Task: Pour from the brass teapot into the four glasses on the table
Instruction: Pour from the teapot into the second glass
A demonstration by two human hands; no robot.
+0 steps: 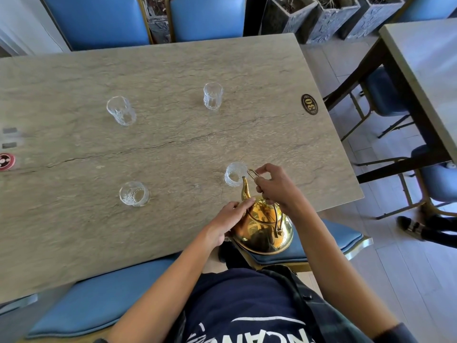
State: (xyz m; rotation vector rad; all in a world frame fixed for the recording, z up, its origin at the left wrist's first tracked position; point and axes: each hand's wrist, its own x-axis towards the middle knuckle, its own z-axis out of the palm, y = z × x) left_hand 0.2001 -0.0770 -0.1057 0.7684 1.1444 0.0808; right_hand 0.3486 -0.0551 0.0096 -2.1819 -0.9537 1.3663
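The brass teapot [263,226] hangs tipped forward over the near right part of the table [173,70], its curved spout [245,188] pointing away from the person and ending at the rim of the near right glass [235,174]. The right hand [278,188] is closed around the top of the pot's thin wire handle [253,173], whose loop sticks out past the fingers just beside that glass. The left hand [227,221] lies against the left side of the pot's body, fingers curved and pressed to the metal near the base of the spout, steadying it rather than wrapping it. Whether liquid is leaving the spout is hard to tell; the glass is clear and no stream can be made out.

The other three glasses stand upright and well apart from the pot: the near left glass [134,193] toward the person's left, the far left glass [121,110] and the far right glass [213,95] across the table. All look clear inside. Nothing lies between the pot and any of them.

An oval black plaque [309,104] marked 30 sits near the table's right edge. At the left edge a round red and white disc [7,161] shows partly. Blue padded chairs [207,17] stand at the far side, and another blue seat [343,237] lies below the pot at the near edge. A second table [425,53] stands to the right, with grey planters [329,18] behind.
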